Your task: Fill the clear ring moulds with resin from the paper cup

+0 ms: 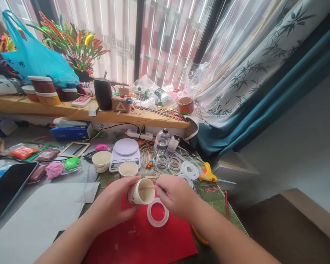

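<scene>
My left hand (118, 205) is wrapped round a paper cup (136, 194), which leans with its mouth toward the right. A thin wooden stick (147, 187) reaches into that cup, pinched in the fingers of my right hand (174, 194). Whatever lies at the bottom of the cup is hard to make out. Just below the cup, a white ring-shaped mould (166, 216) lies on a red sheet (143, 242). Behind my left hand stands a second paper cup (128, 168), with a third paper cup (101, 161) farther left.
A white kitchen scale (125, 156) stands behind the cups. To its right are two clear bottles (162, 142), several clear rings (161, 162) and a yellow glue gun (208, 173). At left lie a phone (9, 190) and white paper (41, 216). A cluttered ledge (148, 118) runs behind.
</scene>
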`<state>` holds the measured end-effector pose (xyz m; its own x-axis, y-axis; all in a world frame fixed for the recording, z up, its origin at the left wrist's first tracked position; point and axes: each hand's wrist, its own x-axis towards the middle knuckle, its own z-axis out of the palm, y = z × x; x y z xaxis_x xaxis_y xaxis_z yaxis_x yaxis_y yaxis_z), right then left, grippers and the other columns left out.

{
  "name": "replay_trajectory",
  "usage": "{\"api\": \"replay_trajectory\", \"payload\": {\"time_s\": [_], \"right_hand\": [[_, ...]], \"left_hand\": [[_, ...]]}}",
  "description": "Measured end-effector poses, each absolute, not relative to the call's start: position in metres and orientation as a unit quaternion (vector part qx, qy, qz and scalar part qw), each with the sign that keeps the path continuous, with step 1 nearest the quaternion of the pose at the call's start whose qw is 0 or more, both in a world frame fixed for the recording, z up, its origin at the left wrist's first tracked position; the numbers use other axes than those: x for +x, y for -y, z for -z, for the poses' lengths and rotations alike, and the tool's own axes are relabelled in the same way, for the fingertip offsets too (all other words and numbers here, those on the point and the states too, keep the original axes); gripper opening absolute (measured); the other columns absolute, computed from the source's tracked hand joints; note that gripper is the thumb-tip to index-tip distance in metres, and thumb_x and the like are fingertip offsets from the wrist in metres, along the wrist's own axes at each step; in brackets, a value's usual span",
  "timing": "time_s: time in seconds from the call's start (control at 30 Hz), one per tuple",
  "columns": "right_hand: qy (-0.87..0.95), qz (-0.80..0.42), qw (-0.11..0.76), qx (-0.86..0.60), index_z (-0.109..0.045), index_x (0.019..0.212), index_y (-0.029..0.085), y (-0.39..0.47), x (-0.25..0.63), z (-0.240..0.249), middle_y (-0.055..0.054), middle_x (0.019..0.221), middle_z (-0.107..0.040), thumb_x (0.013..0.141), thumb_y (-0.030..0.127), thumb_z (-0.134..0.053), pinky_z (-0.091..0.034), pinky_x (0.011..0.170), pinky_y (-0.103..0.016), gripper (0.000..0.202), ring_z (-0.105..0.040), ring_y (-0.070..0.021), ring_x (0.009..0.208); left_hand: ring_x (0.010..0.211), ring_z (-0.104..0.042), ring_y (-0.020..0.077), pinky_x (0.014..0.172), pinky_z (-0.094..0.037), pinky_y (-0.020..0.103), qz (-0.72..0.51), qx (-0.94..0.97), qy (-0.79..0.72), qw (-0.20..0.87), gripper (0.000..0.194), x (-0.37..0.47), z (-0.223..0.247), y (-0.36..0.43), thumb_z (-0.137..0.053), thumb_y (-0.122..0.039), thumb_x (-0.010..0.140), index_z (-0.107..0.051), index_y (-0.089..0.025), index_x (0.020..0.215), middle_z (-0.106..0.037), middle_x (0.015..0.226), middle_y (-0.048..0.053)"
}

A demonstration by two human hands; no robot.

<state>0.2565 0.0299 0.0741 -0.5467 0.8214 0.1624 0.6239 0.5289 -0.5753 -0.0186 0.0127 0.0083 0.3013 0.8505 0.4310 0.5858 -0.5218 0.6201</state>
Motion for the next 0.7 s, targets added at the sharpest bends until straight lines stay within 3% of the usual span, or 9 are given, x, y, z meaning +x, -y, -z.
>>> {"api": "replay_trajectory", "payload": {"time_s": [0.3, 0.57, 0.7], "right_hand": [[0.81, -0.289, 0.214, -0.463, -0.049, 0.068, 0.023, -0.036, 0.244, -0.085, 0.002, 0.067, -0.053, 0.098, 0.026, -0.063, -0.027, 0.061, -0.031, 0.034, -0.044, -0.0162, 0.064], [0.8, -0.3, 0.215, -0.474, -0.046, 0.068, 0.023, -0.033, 0.245, -0.08, 0.002, 0.069, -0.053, 0.097, 0.025, -0.062, -0.028, 0.062, -0.031, 0.033, -0.045, -0.0168, 0.068], [0.779, -0.335, 0.223, -0.48, -0.053, 0.071, 0.023, -0.035, 0.246, -0.076, 0.002, 0.07, -0.055, 0.099, 0.031, -0.062, -0.031, 0.062, -0.03, 0.031, -0.047, -0.0173, 0.069]], "left_hand": [[0.13, -0.08, 0.0343, 0.109, -0.066, 0.044, -0.386, 0.797, -0.424, 0.189, 0.073, -0.015, -0.005, -0.01, -0.079, -0.027, 0.081, -0.067, -0.036, 0.152, -0.081, 0.145, 0.005], [0.127, -0.08, 0.0331, 0.105, -0.066, 0.043, -0.38, 0.803, -0.419, 0.188, 0.056, -0.012, -0.007, -0.015, -0.078, -0.028, 0.088, -0.071, -0.037, 0.144, -0.082, 0.141, 0.005], [0.125, -0.08, 0.0326, 0.103, -0.066, 0.042, -0.369, 0.811, -0.415, 0.185, 0.051, -0.011, -0.01, -0.015, -0.076, -0.03, 0.092, -0.071, -0.036, 0.143, -0.082, 0.139, 0.006]]}}
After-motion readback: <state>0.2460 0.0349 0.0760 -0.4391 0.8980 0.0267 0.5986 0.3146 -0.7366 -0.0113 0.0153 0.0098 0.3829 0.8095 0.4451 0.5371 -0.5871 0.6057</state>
